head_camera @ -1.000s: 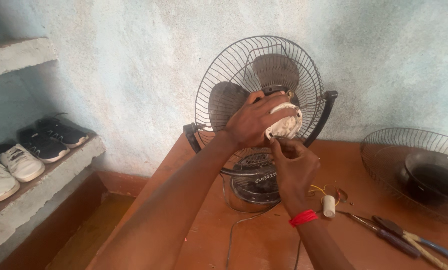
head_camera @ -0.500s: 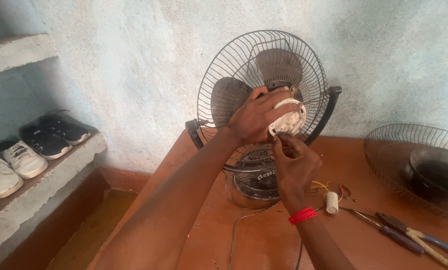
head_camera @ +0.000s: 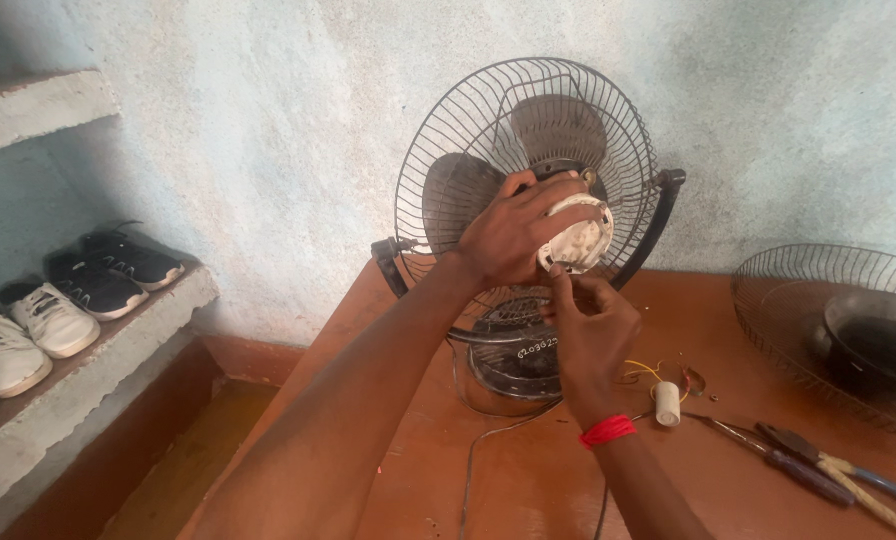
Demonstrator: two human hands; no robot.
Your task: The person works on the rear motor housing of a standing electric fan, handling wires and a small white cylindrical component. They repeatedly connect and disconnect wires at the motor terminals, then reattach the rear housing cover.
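Head view: grey wire-caged table fan (head_camera: 528, 130) stands on the reddish-brown wooden table (head_camera: 528, 470), front grille off, rear cage against the pale blue plaster wall (head_camera: 268, 120). Left hand (head_camera: 513, 230) comes in from 7 o'clock, fingers curled and clamped over the white round plastic motor cap (head_camera: 580, 240) at the fan hub; cap sits dead centre of the cage, just in front of the dusty grey blades (head_camera: 558, 125). Right hand (head_camera: 593, 325) is directly at 6 o'clock of the cap, fingertips bunched together and touching the cap's lower edge; can't tell if they pinch a screw or tool, too small to see. Red band (head_camera: 608, 430) on the right wrist. Dark round fan base (head_camera: 513, 360) sits under both hands. At 4 o'clock of the right hand, close by on the table: small white cylindrical capacitor (head_camera: 667, 403) with yellow leads. Further out at 4 o'clock: blue-handled pliers (head_camera: 838, 470) lying flat. At 3 o'clock, well apart: detached round wire front grille (head_camera: 818, 290) lying on the table, with a dark round part (head_camera: 883, 345) inside it. At 9 o'clock, well apart: concrete shelf (head_camera: 98, 350) carrying black sneakers (head_camera: 118, 265) and white sneakers (head_camera: 28, 335).
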